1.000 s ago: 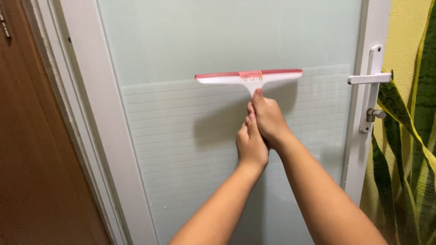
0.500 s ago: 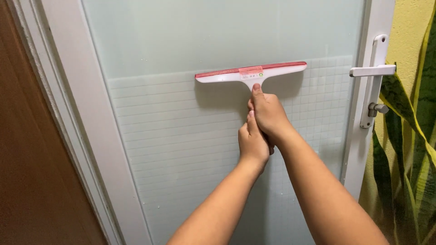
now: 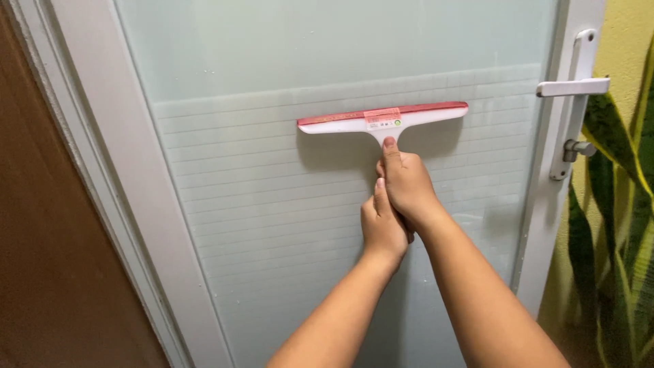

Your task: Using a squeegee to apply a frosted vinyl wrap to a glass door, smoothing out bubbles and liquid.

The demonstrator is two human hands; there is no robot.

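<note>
Against the frosted glass [image 3: 272, 204] of a white-framed door [image 3: 109, 170], a squeegee [image 3: 381, 119] is lying flat, its long head running nearly level, tilting slightly up toward the door's right edge. Its blade edge is showing red along the top, while the body below is white. At the middle of the head a small pink rectangular label [image 3: 381, 114] is sitting, with a tiny green dot beside it on the white part. Both hands are clenching the squeegee's short handle, which is hidden under them: the right hand [image 3: 407, 184] is gripping higher, its thumb pressing up along the neck just below the head, and the left hand [image 3: 383, 228] is wrapping around just beneath, touching the right one. The squeegee is sitting on the upper part of the glass's ribbed lower zone, a little right of centre, just below the line where the plain glass is giving way to fine horizontal stripes. At the door's right edge a white lever handle [image 3: 572, 86] is sticking out, with a metal lock knob [image 3: 579, 148] below it. Beyond that edge, long green leaves [image 3: 613, 204] are leaning against a yellow wall [image 3: 627, 41]. A brown panel [image 3: 48, 272] is flanking the frame's left edge.
</note>
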